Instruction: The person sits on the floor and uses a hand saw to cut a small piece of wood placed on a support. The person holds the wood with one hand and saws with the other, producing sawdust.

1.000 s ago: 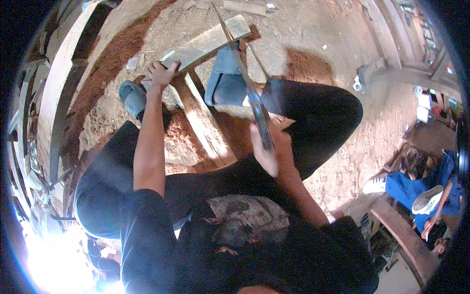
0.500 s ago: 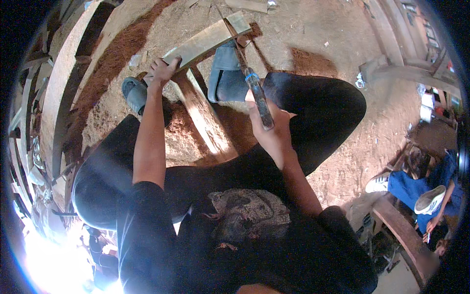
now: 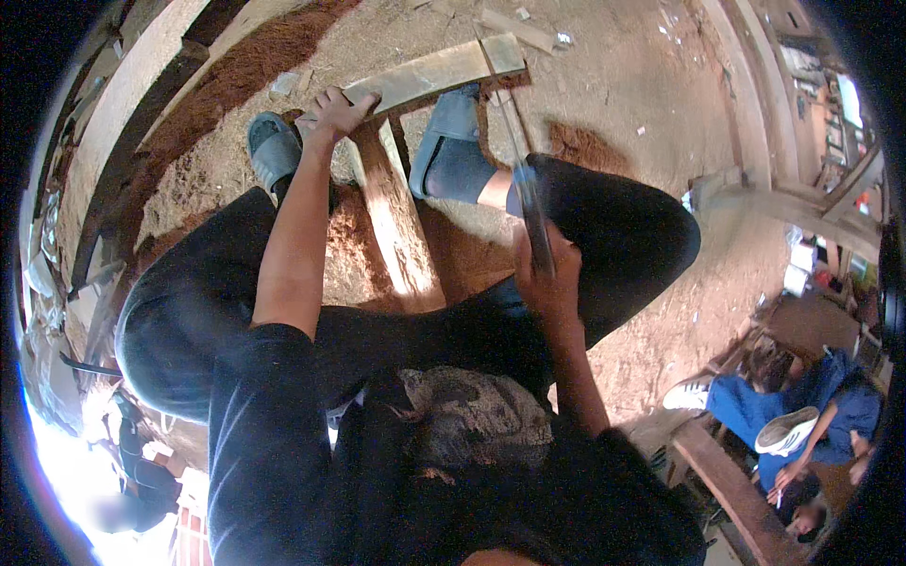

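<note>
A squared wooden beam (image 3: 429, 77) lies crosswise in front of me, tilted up to the right. My left hand (image 3: 337, 115) is closed over its left end, the thumb along the top face. Closed round the dark, straight handle of a handsaw (image 3: 536, 219) is my right hand (image 3: 549, 274), in front of my right knee. The saw's thin blade runs away from me and crosses the beam near its right end. How deep it sits in the wood I cannot tell. Under the beam, a rough wooden piece (image 3: 396, 212) stretches back between my legs.
My sandalled feet (image 3: 276, 151) flank the wooden piece on the dirt floor (image 3: 623, 85). Long timbers (image 3: 123, 123) stand at the left. Another person (image 3: 793, 424) in blue trousers sits at the lower right by a plank (image 3: 727, 481). A wood offcut (image 3: 517, 28) lies beyond the beam.
My right hand has drawn the saw back toward me and slightly right. My left hand keeps its place on the beam. The whole view has shifted a little.
</note>
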A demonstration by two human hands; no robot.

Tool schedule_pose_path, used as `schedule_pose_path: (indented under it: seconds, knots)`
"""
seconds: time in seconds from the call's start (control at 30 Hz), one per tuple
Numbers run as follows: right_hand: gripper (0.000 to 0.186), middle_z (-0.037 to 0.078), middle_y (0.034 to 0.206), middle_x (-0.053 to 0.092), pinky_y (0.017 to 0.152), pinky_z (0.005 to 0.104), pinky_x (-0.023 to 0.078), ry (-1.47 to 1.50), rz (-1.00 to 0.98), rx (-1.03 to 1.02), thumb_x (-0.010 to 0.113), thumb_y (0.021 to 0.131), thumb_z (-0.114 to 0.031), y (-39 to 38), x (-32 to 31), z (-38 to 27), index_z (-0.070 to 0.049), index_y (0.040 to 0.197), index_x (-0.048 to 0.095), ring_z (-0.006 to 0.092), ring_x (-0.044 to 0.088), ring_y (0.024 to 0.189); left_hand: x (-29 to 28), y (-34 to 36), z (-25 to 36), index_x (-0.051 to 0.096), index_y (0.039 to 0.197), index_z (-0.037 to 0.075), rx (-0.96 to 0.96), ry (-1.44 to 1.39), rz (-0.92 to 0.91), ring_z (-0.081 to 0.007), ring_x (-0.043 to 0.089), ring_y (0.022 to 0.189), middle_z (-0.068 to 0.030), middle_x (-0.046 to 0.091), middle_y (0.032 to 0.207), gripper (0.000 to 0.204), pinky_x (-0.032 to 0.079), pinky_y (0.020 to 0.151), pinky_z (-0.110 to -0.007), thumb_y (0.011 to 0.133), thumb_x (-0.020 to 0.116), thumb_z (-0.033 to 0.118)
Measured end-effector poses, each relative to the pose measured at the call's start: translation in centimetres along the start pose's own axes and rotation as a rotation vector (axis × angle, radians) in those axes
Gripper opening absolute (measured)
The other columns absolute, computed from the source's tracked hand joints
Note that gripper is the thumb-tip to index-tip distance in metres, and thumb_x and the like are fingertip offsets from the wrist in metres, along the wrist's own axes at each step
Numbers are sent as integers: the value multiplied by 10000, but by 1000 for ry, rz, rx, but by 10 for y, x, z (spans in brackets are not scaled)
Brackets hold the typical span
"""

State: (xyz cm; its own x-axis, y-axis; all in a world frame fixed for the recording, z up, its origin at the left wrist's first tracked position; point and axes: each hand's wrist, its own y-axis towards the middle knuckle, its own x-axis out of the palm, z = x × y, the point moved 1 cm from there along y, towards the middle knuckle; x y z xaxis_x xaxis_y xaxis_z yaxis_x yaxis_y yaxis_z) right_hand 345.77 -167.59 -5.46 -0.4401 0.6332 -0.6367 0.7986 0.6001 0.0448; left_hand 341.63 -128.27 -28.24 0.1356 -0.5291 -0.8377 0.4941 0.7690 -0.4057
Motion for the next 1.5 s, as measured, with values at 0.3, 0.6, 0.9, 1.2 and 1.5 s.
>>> schedule_pose_path:
  seconds: [0.3,0.6,0.9,1.2,1.5]
  knots:
    - [169,72,622,532,512,293,408,-52,-112,9,593,949,-114,-2,-17,16,10,835,588,85,480,577,21,-19,65,268,1500,125,307,-16,40,-427,79,1461,-239,138,1575,945,10,1054,-756,799,500,715]
    - [193,32,669,549,537,270,394,-20,-95,140,586,961,-143,-19,-34,-7,9,841,589,85,475,618,20,-55,187,333,1401,66,344,240,150,-385,370,1331,-181,414,1401,1058,183,1030,-762,620,784,619]
    - [212,24,683,545,561,271,411,-53,-87,42,566,971,-158,-25,-28,9,20,861,600,76,483,648,29,-44,180,394,1374,122,351,152,175,-339,348,1337,-145,446,1346,1018,155,1064,-733,583,835,588]
    - [156,62,642,534,541,267,407,118,-68,54,592,947,-111,47,13,-3,14,855,604,79,476,611,40,-55,179,447,1314,109,320,174,369,-339,412,1278,-150,491,1296,1026,180,1061,-710,531,824,654]
    - [187,43,616,526,538,287,426,51,-82,108,583,954,-147,23,-2,8,3,843,600,90,488,603,35,-50,185,478,1269,100,381,162,355,-345,429,1253,-154,502,1272,940,228,1033,-714,586,784,669]
